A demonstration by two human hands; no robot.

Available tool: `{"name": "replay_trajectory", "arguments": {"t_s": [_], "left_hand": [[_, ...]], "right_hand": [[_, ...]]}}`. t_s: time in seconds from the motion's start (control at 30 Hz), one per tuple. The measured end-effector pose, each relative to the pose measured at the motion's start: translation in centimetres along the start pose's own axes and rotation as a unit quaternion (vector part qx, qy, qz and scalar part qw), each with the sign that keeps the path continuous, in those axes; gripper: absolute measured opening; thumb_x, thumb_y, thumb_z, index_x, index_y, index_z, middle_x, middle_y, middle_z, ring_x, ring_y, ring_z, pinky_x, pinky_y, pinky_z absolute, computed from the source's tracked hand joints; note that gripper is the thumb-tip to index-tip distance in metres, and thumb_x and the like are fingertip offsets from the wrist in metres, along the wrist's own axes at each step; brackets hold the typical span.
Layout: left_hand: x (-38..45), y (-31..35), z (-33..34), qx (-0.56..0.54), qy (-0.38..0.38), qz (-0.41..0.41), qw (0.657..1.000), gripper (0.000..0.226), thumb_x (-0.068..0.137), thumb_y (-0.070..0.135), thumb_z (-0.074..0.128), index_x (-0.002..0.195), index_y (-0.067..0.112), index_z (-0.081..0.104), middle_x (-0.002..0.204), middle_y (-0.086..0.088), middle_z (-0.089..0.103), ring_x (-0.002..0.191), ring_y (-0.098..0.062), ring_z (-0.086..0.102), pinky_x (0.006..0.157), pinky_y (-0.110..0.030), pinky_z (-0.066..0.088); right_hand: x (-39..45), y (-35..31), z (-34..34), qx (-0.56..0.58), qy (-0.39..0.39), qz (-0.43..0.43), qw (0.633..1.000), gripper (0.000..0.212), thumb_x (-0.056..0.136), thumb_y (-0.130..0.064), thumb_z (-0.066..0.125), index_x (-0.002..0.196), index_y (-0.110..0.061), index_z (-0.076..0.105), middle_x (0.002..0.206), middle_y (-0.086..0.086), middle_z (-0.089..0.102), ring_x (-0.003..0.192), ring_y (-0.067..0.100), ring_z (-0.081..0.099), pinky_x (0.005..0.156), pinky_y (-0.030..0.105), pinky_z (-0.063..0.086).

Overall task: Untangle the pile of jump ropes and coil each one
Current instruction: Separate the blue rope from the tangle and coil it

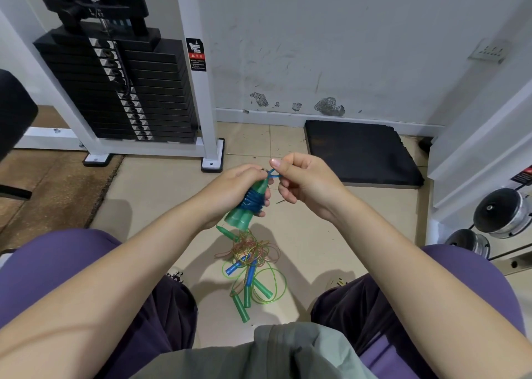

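Note:
My left hand (234,190) grips a pair of green handles (241,216) with blue rope (253,200) wound tightly around them. My right hand (302,183) pinches the short free end of that blue rope (273,174) just above the handles' narrow tips. Below, on the floor between my knees, lies a tangled pile of jump ropes (250,263): thin green and reddish cords looped together with blue handles (243,266) and green handles (241,304). One more green handle (226,231) pokes out at the top of the pile.
A white-framed weight-stack machine (121,91) stands at the back left with its foot (213,155) near my hands. A black foam pad (362,151) lies by the wall. Chrome dumbbells (501,214) sit at the right. A brown mat (51,188) covers the left floor.

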State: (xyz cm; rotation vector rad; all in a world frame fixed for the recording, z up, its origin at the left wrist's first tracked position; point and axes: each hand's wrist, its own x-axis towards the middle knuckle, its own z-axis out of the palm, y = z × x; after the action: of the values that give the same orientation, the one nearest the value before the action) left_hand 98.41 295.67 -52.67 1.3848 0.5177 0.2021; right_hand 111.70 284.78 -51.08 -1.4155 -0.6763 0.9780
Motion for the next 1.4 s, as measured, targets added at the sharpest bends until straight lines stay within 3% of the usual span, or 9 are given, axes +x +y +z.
{"name": "replay_trajectory", "arguments": {"t_s": [0.23,0.33,0.43,0.57,0.7,0.9,1.03,1.23,1.4], "left_hand": [[-0.1,0.0,-0.4,0.005,-0.057,0.005,0.998,0.037,0.087,0.045,0.062,0.098,0.009,0.062,0.069,-0.014,0.062,0.058,-0.025,0.059,0.052,-0.031,0.052],[-0.2,0.1,-0.9,0.002,-0.075,-0.013,0.997,0.036,0.09,0.046,0.059,0.102,0.012,0.067,0.068,-0.015,0.061,0.055,-0.025,0.059,0.051,-0.031,0.051],[-0.1,0.3,-1.7,-0.002,-0.094,-0.04,0.995,0.037,0.091,0.047,0.058,0.097,0.01,0.064,0.07,-0.016,0.06,0.055,-0.027,0.058,0.051,-0.031,0.051],[0.1,-0.3,-1.2,-0.002,-0.093,-0.056,0.994,0.033,0.094,0.043,0.057,0.093,0.011,0.062,0.068,-0.016,0.06,0.055,-0.027,0.058,0.051,-0.029,0.051],[0.0,-0.5,-1.3,0.005,-0.116,-0.087,0.989,0.032,0.091,0.044,0.064,0.091,0.012,0.067,0.069,-0.017,0.062,0.058,-0.028,0.059,0.053,-0.031,0.051],[1.2,0.7,-3.8,0.016,-0.135,-0.085,0.987,0.039,0.084,0.02,0.073,0.12,0.009,0.06,0.086,-0.016,0.068,0.074,-0.027,0.068,0.056,-0.032,0.055],[4.8,2.2,-5.5,0.028,-0.038,-0.058,0.997,0.055,0.07,0.018,0.085,0.117,0.005,0.06,0.098,-0.016,0.073,0.08,-0.026,0.073,0.055,-0.028,0.056],[12.1,-2.5,-7.2,0.074,0.197,-0.002,0.978,0.039,0.068,0.036,0.089,0.101,0.02,0.075,0.089,0.002,0.076,0.069,-0.009,0.07,0.046,-0.022,0.047],[19.0,-12.9,-6.7,0.066,0.242,-0.064,0.966,0.03,0.069,0.033,0.09,0.09,0.025,0.071,0.088,0.006,0.071,0.062,-0.003,0.065,0.046,-0.018,0.045]], "right_hand": [[-0.1,0.3,0.5,-0.147,0.021,-0.044,0.988,0.029,0.097,-0.03,0.059,0.086,-0.005,0.048,0.055,0.002,0.054,0.043,0.02,0.051,0.04,0.025,0.034],[-0.1,-0.1,-0.3,-0.315,0.069,-0.148,0.935,0.029,0.092,-0.03,0.066,0.077,-0.013,0.047,0.049,-0.002,0.056,0.04,0.017,0.055,0.043,0.025,0.038],[-0.1,0.3,-0.7,-0.379,0.09,-0.198,0.9,0.032,0.089,-0.032,0.07,0.073,-0.019,0.045,0.051,0.001,0.055,0.045,0.019,0.055,0.05,0.032,0.042],[0.4,1.0,-1.3,-0.305,0.133,-0.121,0.935,0.032,0.088,-0.031,0.072,0.073,-0.016,0.048,0.052,0.001,0.053,0.042,0.019,0.054,0.043,0.024,0.037],[0.9,1.7,-1.7,-0.266,0.095,-0.073,0.956,0.03,0.089,-0.029,0.071,0.075,-0.012,0.051,0.053,0.006,0.054,0.044,0.019,0.055,0.044,0.023,0.035],[3.1,0.2,-1.6,-0.262,0.039,-0.093,0.96,0.028,0.09,-0.03,0.069,0.075,-0.013,0.052,0.062,0.001,0.065,0.049,0.015,0.064,0.05,0.029,0.045],[6.9,-1.3,-2.3,-0.263,0.049,-0.084,0.96,0.029,0.093,-0.031,0.066,0.081,-0.009,0.052,0.062,0.001,0.066,0.049,0.016,0.064,0.051,0.032,0.047],[12.8,3.3,-4.5,-0.209,0.087,-0.012,0.974,0.029,0.095,-0.03,0.063,0.079,-0.01,0.049,0.062,0.003,0.062,0.044,0.015,0.058,0.046,0.027,0.043],[16.9,14.3,-7.7,-0.145,0.132,0.101,0.975,0.03,0.095,-0.024,0.063,0.075,-0.011,0.045,0.062,0.011,0.058,0.042,0.019,0.053,0.041,0.024,0.039]]}}
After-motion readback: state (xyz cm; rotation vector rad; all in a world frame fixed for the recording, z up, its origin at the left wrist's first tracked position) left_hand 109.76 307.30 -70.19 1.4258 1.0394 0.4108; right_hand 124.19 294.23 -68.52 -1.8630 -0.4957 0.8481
